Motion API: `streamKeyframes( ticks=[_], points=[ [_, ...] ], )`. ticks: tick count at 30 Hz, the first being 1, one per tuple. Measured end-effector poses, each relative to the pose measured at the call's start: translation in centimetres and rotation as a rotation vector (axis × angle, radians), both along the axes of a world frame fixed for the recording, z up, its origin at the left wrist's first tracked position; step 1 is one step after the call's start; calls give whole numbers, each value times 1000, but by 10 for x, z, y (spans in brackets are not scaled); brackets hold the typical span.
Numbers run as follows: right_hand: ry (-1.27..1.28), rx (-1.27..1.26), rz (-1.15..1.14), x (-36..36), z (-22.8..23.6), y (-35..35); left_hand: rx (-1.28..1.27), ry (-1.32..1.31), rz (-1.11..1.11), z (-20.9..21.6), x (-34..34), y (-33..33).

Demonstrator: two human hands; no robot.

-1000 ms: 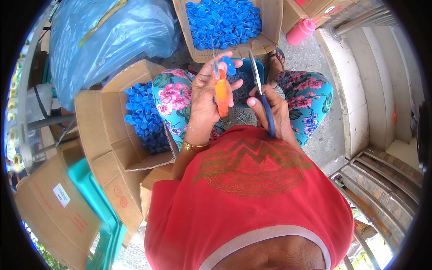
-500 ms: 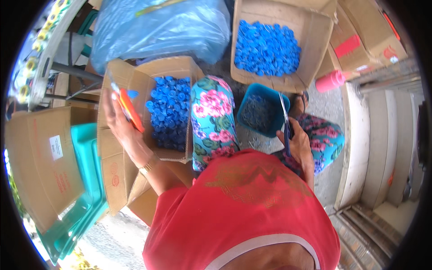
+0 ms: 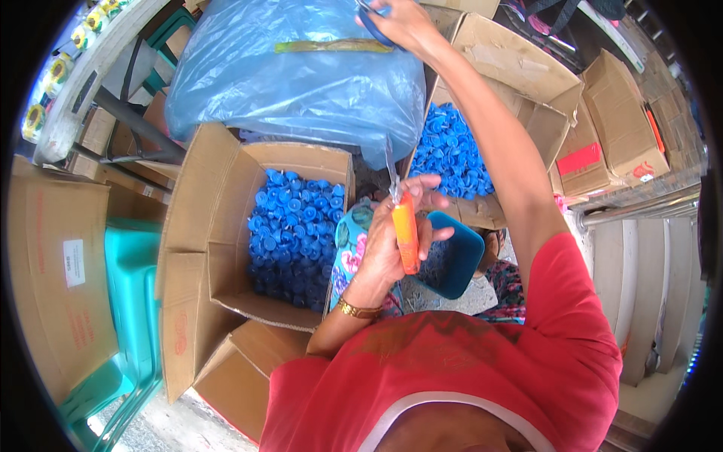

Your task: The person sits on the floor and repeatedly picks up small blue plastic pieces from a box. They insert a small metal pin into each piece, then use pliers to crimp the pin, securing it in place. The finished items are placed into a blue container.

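Note:
My left hand [image 3: 382, 245], a gold band at its wrist, is above my left knee between the two boxes of blue parts. It holds an orange-handled tool [image 3: 405, 233] with a narrow metal end pointing away from me; several fingers are loosely spread. My right arm reaches far forward, and my right hand [image 3: 410, 26] grips dark-handled scissors [image 3: 373, 26] at the top edge, over a blue plastic bag [image 3: 294, 98]. The scissors' blades are mostly out of view. Small blue plastic pieces [image 3: 294, 230] fill the left cardboard box [image 3: 297, 156]; similar blue pieces [image 3: 448, 154] lie in the right box [image 3: 520, 60].
A teal bin [image 3: 468, 252] stands between my legs, partly behind my left hand. A yellow-green strip [image 3: 331, 46] lies on the bag. Green plastic chairs [image 3: 135, 286] and a large carton [image 3: 56, 301] are at the left, more cartons [image 3: 621, 120] at the right.
My left hand has moved right with the orange-handled tool, from the left box to above my knee. My right hand has moved from beside the bin to far forward with the scissors.

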State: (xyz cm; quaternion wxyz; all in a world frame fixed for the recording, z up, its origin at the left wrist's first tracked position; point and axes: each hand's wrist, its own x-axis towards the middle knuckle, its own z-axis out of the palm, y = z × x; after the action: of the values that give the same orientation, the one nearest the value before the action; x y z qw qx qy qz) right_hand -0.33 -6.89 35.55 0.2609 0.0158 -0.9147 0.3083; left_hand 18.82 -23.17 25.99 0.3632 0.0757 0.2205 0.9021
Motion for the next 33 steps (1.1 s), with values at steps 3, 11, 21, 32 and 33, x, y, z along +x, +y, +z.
streamKeyframes(
  ticks=[3,11,21,32,33],
  points=[
    [57,26,-20,-104,6,18,-31,-4,-30,-3,-4,7],
    [116,144,281,-15,-6,12,-81,-44,77,-10,-6,4],
    [-217,-605,-103,302,-132,5,-566,102,162,-79,56,101],
    [120,-1350,-574,362,-118,40,-1744,1446,28,-186,-52,193],
    [93,-1381,-574,364,-117,40,-1809,1528,-93,-206,-74,195]
  ],
)
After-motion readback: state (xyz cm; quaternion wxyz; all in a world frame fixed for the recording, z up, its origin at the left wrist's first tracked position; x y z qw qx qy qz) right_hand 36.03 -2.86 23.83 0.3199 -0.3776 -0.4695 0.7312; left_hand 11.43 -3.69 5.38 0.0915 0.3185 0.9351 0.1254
